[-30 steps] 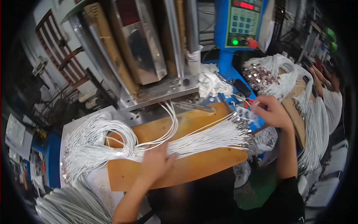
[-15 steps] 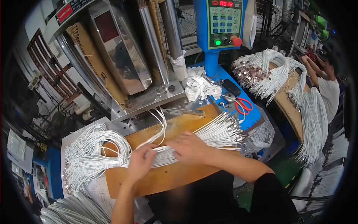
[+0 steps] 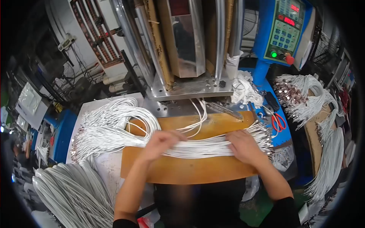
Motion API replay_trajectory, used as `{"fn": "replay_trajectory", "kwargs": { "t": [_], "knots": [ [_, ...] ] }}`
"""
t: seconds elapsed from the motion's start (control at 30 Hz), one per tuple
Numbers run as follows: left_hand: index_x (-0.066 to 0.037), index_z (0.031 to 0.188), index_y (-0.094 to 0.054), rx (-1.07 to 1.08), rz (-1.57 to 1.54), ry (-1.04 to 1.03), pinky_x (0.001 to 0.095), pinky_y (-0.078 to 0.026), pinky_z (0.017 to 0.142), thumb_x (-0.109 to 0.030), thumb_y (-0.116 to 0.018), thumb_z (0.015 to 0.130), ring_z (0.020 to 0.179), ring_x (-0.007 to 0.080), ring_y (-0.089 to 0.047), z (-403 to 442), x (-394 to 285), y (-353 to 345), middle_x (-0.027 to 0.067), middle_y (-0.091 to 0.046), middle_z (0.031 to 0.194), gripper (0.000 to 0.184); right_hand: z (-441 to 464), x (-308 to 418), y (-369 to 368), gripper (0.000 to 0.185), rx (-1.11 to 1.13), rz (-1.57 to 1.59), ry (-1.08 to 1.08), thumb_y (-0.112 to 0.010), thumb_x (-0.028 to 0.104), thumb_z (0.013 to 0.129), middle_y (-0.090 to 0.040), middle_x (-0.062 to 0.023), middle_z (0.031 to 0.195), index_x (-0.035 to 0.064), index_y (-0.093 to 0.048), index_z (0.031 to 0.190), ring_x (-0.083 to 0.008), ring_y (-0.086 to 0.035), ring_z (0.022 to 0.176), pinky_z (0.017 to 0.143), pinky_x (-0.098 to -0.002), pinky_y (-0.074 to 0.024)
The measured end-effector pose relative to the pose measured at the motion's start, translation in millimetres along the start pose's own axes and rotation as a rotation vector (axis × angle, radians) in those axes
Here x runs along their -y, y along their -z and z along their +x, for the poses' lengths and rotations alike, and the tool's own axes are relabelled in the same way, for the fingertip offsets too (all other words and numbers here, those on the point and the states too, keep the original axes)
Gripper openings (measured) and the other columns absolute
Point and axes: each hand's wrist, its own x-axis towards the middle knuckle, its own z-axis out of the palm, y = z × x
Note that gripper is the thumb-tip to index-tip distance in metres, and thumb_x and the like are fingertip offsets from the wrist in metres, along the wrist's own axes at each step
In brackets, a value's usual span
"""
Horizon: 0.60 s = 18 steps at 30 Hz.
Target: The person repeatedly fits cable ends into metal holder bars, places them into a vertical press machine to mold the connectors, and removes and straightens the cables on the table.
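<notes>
A long bundle of white cables (image 3: 205,148) lies across the orange-brown board (image 3: 190,167), its metal ends fanned out at the right. My left hand (image 3: 163,144) is over the bundle's left part, its fingers smeared by motion. Bent round the bundle near its right end, my right hand (image 3: 245,146) has its fingers closed on the cables. Looser white cables (image 3: 199,117) rise from behind the bundle to the machine's base. At the left, a coiled part of the cables (image 3: 140,114) rests on the pale table.
A metal press (image 3: 194,91) stands behind the board. A blue control box (image 3: 283,34) is at the upper right, with red-handled scissors (image 3: 278,123) and white cloth (image 3: 247,89) below it. More cables (image 3: 329,159) hang at the right; a grey-white bundle (image 3: 72,186) lies lower left.
The view has swung left. My right hand has moved right along the bundle, away from my left hand. My left hand stays near the bundle's left part.
</notes>
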Motion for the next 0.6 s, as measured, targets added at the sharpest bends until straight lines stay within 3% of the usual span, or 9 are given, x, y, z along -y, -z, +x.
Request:
{"fn": "replay_trajectory", "kwargs": {
  "t": [0.03, 0.1, 0.17, 0.2, 0.27, 0.33, 0.47, 0.6],
  "knots": [
    [0.002, 0.096, -0.069, 0.01, -0.105, -0.033, 0.0271, -0.05, 0.072, -0.014, -0.062, 0.093, 0.077, 0.0159, -0.061, -6.4, -1.5, 6.1, 0.0097, -0.069, 0.084, 0.017, 0.6, -1.9, -1.7, 0.019, 0.0, 0.014, 0.015, -0.063, 0.008, 0.078, -0.066, -0.017, 0.098, 0.0018, -0.064, 0.096, -0.0363, -0.062, 0.094, 0.085, -0.0453, -0.0469],
    [0.0, 0.101, -0.067, 0.029, 0.124, 0.253, 0.0271, -0.051, 0.075, -0.018, -0.063, 0.093, 0.085, 0.0155, -0.063, -32.3, -16.7, 10.1, 0.0101, -0.07, 0.09, 0.02, -2.8, -16.0, 1.7, 0.019, 0.037, -0.097, -0.199, -0.064, 0.009, 0.079, -0.065, -0.0155, 0.099, 0.0021, -0.063, 0.097, -0.036, -0.061, 0.094, 0.082, -0.045, -0.0478],
    [-0.001, 0.106, -0.064, 0.241, 0.087, 0.427, 0.0282, -0.052, 0.076, -0.02, -0.062, 0.095, 0.091, 0.0155, -0.064, -36.6, -43.5, -9.6, 0.0102, -0.07, 0.093, 0.022, 5.3, -9.3, -0.1, 0.019, 0.061, -0.145, -0.281, -0.064, 0.009, 0.079, -0.065, -0.0148, 0.099, 0.0022, -0.063, 0.097, -0.0359, -0.061, 0.094, 0.081, -0.0449, -0.0483],
    [-0.001, 0.108, -0.062, 0.446, -0.066, 0.447, 0.0292, -0.053, 0.076, -0.021, -0.061, 0.096, 0.092, 0.0158, -0.064, -22.8, -50.2, -42.3, 0.01, -0.07, 0.095, 0.023, 7.9, 1.8, -2.3, 0.019, 0.028, -0.104, -0.114, -0.064, 0.008, 0.079, -0.064, -0.0147, 0.098, 0.0024, -0.062, 0.097, -0.0359, -0.06, 0.093, 0.08, -0.0442, -0.0486],
    [0.0, 0.111, -0.058, 0.659, -0.183, 0.232, 0.0278, -0.053, 0.074, -0.021, -0.057, 0.099, 0.087, 0.0159, -0.066, -13.3, -19.8, -98.5, 0.0094, -0.069, 0.094, 0.024, 13.3, 18.8, -2.9, 0.021, -0.034, -0.02, 0.221, -0.063, 0.004, 0.078, -0.064, -0.0146, 0.097, 0.0026, -0.062, 0.099, -0.0359, -0.06, 0.091, 0.077, -0.0429, -0.0493],
    [0.0, 0.108, -0.06, 0.366, -0.583, 0.592, 0.0249, -0.051, 0.067, -0.021, -0.052, 0.101, 0.073, 0.0131, -0.063, -0.4, -6.5, -127.3, 0.0068, -0.066, 0.085, 0.023, 21.2, 13.1, 7.5, 0.023, -0.029, 0.043, 0.168, -0.063, 0.002, 0.077, -0.064, -0.0149, 0.098, 0.0026, -0.062, 0.1, -0.0359, -0.06, 0.092, 0.076, -0.0422, -0.0493],
    [0.001, 0.091, -0.06, 0.353, -0.273, 0.564, 0.0289, -0.051, 0.052, -0.027, -0.054, 0.1, 0.059, 0.0141, -0.061, 39.4, -17.3, -123.7, 0.0075, -0.064, 0.077, 0.029, 25.5, 6.9, 21.0, 0.03, 0.0, 0.195, -0.053, -0.062, -0.004, 0.073, -0.064, -0.0161, 0.099, 0.0022, -0.062, 0.103, -0.0366, -0.06, 0.091, 0.076, -0.0405, -0.0495],
    [0.0, 0.089, -0.061, 0.317, -0.339, 0.515, 0.029, -0.045, 0.044, -0.027, -0.052, 0.101, 0.051, 0.0128, -0.056, 84.8, 2.4, -111.2, 0.0062, -0.06, 0.069, 0.031, 40.1, 3.1, 26.2, 0.033, 0.036, 0.251, -0.177, -0.062, -0.005, 0.073, -0.065, -0.0181, 0.098, 0.0015, -0.062, 0.106, -0.0377, -0.062, 0.088, 0.077, -0.0405, -0.0503]
  ]
}}
